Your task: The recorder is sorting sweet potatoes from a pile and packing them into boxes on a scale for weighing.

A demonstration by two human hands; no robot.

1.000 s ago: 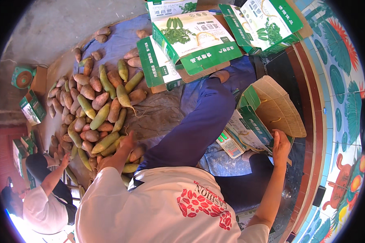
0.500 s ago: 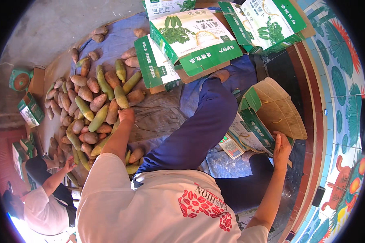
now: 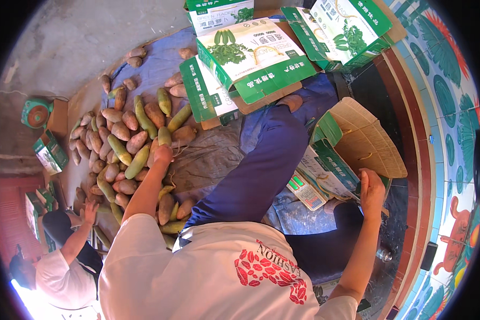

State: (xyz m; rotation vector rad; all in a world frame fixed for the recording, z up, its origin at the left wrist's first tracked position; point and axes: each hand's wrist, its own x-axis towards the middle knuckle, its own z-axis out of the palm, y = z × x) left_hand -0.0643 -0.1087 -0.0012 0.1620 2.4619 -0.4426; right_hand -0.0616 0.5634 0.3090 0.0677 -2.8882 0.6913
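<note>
My left hand (image 3: pixel 164 154) reaches into the pile, its fingers closed around the near end of a green radish (image 3: pixel 165 136). Thin roots hang beside those fingers. Green radishes (image 3: pixel 138 162) and reddish-brown sweet potatoes (image 3: pixel 121 131) lie mixed around it. On the other side, my right hand (image 3: pixel 372 189) grips the near edge of an opened green-and-white carton (image 3: pixel 333 165), whose brown lid (image 3: pixel 365 140) stands raised. The carton's inside is mostly hidden from here.
A scale (image 3: pixel 308 193) with a lit display sits between my legs and the carton. More green-and-white cartons (image 3: pixel 256 50) stand ahead. A blue tarp (image 3: pixel 162 66) lies under the produce. Another person (image 3: pixel 64 277) works at the left; a tiled wall (image 3: pixel 448 160) borders the right.
My view has shifted slightly. My left hand has drawn a little nearer me and closed at the radish's end. My right hand stays at the carton. The other person's hand has risen.
</note>
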